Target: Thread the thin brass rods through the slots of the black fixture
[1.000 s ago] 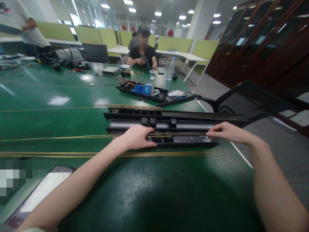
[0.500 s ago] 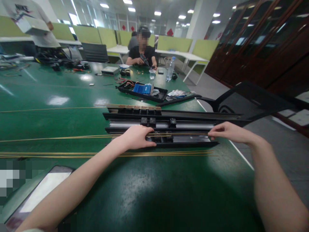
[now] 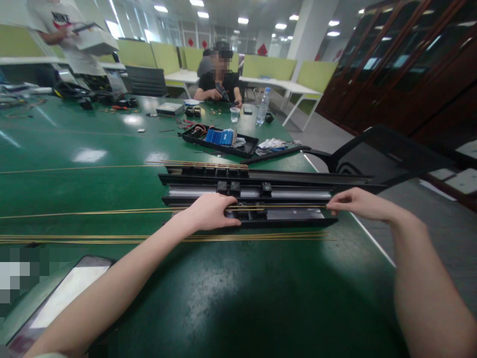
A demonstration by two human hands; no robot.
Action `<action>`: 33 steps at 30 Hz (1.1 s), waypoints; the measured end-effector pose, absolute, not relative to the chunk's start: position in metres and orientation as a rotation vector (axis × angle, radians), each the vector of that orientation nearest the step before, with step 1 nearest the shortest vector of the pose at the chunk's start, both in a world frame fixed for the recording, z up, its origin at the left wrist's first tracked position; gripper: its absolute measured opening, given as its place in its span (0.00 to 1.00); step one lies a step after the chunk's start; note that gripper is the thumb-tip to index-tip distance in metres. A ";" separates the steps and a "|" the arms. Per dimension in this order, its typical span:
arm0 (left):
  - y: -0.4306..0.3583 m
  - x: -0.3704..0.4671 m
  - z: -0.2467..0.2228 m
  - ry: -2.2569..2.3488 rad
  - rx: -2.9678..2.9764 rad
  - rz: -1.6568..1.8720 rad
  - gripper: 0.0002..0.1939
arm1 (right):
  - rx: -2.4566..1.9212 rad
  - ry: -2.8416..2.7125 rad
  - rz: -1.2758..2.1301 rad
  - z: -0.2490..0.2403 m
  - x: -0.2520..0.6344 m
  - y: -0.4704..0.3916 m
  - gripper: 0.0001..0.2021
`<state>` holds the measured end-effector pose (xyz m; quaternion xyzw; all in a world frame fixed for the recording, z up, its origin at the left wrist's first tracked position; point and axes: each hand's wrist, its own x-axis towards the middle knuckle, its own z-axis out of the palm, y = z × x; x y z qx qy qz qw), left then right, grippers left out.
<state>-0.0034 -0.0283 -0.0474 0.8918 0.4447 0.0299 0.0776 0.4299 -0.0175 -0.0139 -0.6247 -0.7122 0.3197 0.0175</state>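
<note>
In the head view, the left hand [image 3: 213, 211] lies at the centre of the frame over the nearest black channel [image 3: 294, 222], thumb and fingers parted around small black blocks [image 3: 248, 211] in it; whether it grips them cannot be told. Just right of centre, the right hand [image 3: 352, 203] pinches the end of a thin brass-coloured rod [image 3: 294, 206], which runs left above the channel. More thin rods [image 3: 261, 237] lie on the green tabletop [image 3: 223, 298] below the channel. Behind the hands, another channel carries three spaced blocks [image 3: 235, 188]. A black tray [image 3: 252, 147] with a blue item [image 3: 219, 136] sits above centre, a bottle [image 3: 263, 106] beyond it to the right. At top centre, a seated person [image 3: 219, 82] holds a tool; at upper left, a standing person [image 3: 63, 37] carries a white box [image 3: 97, 41]. A phone [image 3: 63, 298] lies at lower left.
</note>
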 end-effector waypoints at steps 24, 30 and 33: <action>-0.030 -0.001 -0.045 1.366 2.672 0.067 0.37 | -1.658 -2.380 0.278 -0.014 0.359 -0.023 0.18; -0.030 -0.001 -0.045 1.372 2.679 0.064 0.37 | -1.422 -2.520 0.180 -0.027 0.328 -0.027 0.16; -0.029 -0.001 -0.046 1.377 2.687 0.065 0.37 | -1.364 -2.551 0.166 -0.033 0.319 -0.028 0.15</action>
